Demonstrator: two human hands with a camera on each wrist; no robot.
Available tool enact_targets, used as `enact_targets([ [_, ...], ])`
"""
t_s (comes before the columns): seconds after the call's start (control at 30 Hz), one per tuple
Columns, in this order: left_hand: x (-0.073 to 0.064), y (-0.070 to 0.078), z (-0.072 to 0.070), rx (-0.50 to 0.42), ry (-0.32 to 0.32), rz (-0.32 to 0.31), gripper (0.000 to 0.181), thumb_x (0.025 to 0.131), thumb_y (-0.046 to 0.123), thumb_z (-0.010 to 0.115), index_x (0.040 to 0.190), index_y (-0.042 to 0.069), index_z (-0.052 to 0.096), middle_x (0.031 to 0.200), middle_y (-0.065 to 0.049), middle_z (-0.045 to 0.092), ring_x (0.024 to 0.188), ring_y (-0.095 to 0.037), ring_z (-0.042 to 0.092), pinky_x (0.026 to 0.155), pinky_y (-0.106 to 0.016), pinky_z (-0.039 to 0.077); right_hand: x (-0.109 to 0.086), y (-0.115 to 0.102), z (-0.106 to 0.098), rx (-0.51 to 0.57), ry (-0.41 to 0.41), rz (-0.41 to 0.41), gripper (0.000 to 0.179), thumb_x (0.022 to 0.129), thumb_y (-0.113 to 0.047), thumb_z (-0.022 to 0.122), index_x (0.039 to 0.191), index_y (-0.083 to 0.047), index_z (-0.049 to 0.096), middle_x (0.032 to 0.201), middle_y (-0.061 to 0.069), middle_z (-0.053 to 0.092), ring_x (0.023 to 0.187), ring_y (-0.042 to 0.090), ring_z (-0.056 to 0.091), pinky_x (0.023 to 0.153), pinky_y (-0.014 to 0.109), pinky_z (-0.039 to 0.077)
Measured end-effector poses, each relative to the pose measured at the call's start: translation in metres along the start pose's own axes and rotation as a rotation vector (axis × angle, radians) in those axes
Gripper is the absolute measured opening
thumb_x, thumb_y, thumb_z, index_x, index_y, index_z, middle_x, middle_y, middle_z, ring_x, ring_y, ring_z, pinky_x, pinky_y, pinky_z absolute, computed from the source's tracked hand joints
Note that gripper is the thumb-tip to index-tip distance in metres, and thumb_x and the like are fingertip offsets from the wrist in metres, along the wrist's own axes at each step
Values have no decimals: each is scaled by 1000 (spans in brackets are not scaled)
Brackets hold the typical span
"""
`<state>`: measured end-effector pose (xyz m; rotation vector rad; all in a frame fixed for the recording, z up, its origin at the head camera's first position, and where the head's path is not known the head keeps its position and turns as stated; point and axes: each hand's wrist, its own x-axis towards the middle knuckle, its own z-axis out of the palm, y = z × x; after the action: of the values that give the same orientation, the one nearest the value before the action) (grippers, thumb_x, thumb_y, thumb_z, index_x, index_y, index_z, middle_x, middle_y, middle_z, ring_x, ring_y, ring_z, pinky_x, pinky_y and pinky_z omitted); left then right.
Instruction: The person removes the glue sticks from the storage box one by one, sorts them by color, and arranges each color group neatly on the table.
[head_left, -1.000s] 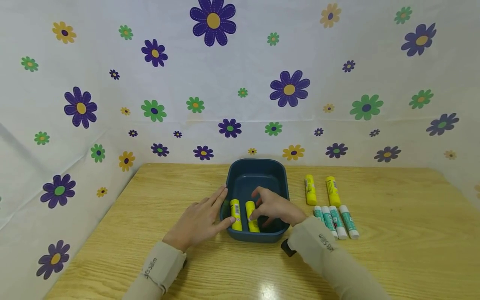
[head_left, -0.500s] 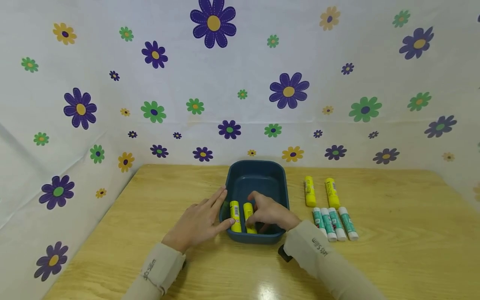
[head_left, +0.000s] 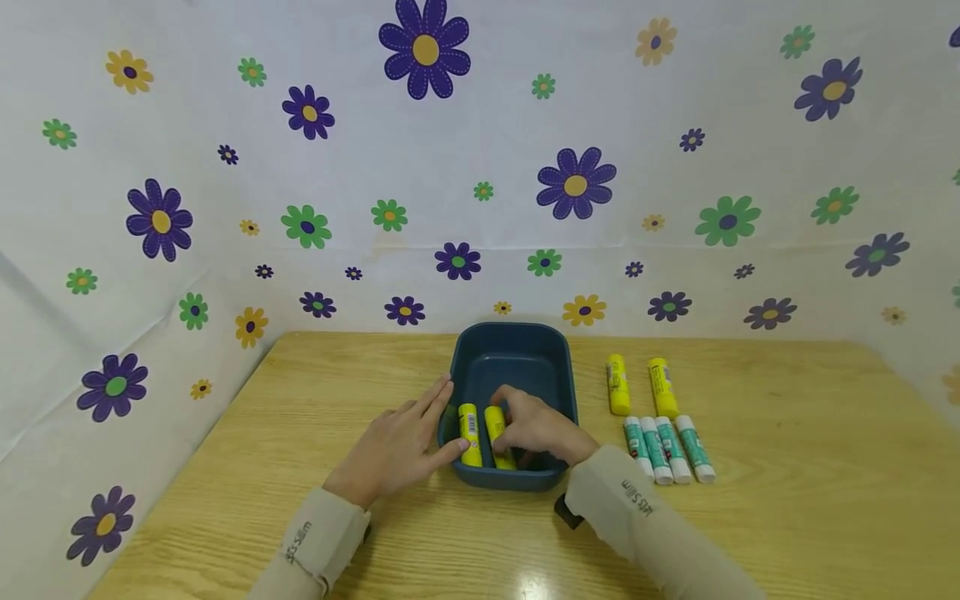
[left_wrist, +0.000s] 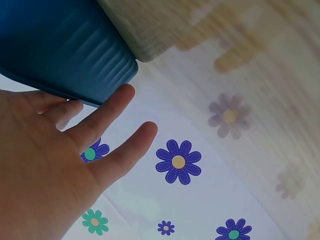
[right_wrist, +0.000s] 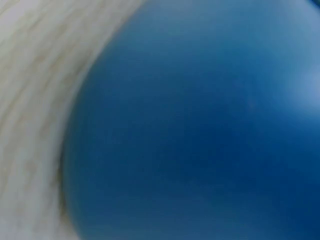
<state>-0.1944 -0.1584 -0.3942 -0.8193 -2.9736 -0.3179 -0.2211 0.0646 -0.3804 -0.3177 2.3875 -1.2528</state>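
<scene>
A dark blue bin [head_left: 510, 480] stands at the table's back, with two yellow glue sticks lying in its near part. My left hand [head_left: 397, 450] rests against the bin's left side, fingers straight; its thumb reaches over the rim beside the left glue stick [head_left: 468, 435]. In the left wrist view that hand [left_wrist: 55, 150] spreads its fingers along the outer wall. My right hand [head_left: 536, 427] reaches into the bin and holds the right glue stick [head_left: 496, 425] between thumb and fingers, partly covering it. Only the bin's outer wall [right_wrist: 190, 125], blurred, fills the right wrist view.
Right of the bin lie two more yellow glue sticks, one nearer [head_left: 618, 383] and one farther right [head_left: 663, 387]. Several green-and-white glue sticks [head_left: 667, 450] lie in a row before them. A flowered white sheet [head_left: 337, 167] hangs behind the wooden table [head_left: 795, 467].
My right hand has shifted slightly left in the bin and closed on the right glue stick, which moved a little toward the left one. My left hand has stayed in place.
</scene>
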Motion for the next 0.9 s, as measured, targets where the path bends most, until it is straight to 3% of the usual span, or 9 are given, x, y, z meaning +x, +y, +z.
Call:
enact_targets([
  [0.23, 1, 1, 0, -11, -18, -13, 85, 101, 63, 42, 161, 6, 24, 167, -7, 20, 138, -39, 46, 105, -59, 43, -1, -4, -16, 81, 27, 22, 63, 81, 8, 75, 137, 1, 47, 107, 18, 62, 84, 28, 68, 60, 40, 61],
  [0.43, 0, 1, -1, -17, -6, -14, 85, 101, 63, 42, 161, 6, 24, 167, -7, 21, 139, -39, 45, 105, -59, 43, -2, -7, -33, 136, 42, -13, 64, 82, 9, 74, 139, 3, 44, 113, 24, 58, 90, 35, 69, 60, 44, 62],
  [0.9, 0, 1, 0, -21, 1, -15, 86, 100, 64, 43, 161, 5, 25, 167, -8, 22, 138, -39, 46, 105, -59, 43, -12, -14, -65, 178, 81, -52, 68, 84, 8, 71, 143, 4, 38, 127, 31, 48, 101, 42, 64, 68, 45, 62],
])
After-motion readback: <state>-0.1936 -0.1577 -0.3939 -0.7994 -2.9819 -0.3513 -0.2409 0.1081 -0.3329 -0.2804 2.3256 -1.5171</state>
